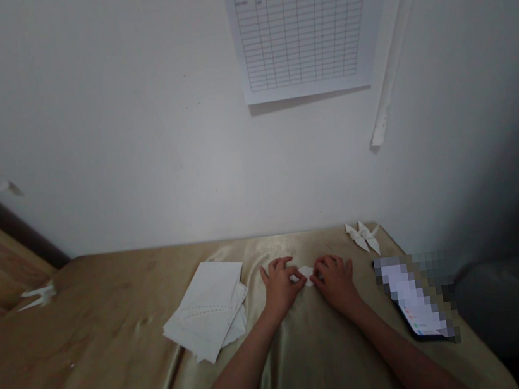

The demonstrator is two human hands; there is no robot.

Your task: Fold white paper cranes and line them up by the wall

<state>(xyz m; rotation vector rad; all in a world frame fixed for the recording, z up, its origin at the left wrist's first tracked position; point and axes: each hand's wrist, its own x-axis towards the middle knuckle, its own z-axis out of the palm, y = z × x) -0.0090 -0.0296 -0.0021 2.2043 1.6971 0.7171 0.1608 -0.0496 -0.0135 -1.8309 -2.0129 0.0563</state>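
Note:
A small piece of folded white paper (307,274) lies on the gold cloth between my hands. My left hand (281,286) pinches its left side with thumb and forefinger, the other fingers curled above. On the opposite side, my right hand (334,280) grips the paper in a similar pinch. The fingers cover much of the paper, so its full shape is hidden. Left of my hands rests a loose stack of white paper sheets (203,316), some with dotted perforations. Folded white paper figures (363,237) with pointed ends sit beyond my right hand.
A lit phone (414,301), partly pixelated, lies at the right edge of the cloth-covered table (102,343). White scraps (38,295) rest at the far left. Behind stands a white wall (137,140) with a printed table sheet (303,35) fixed to it.

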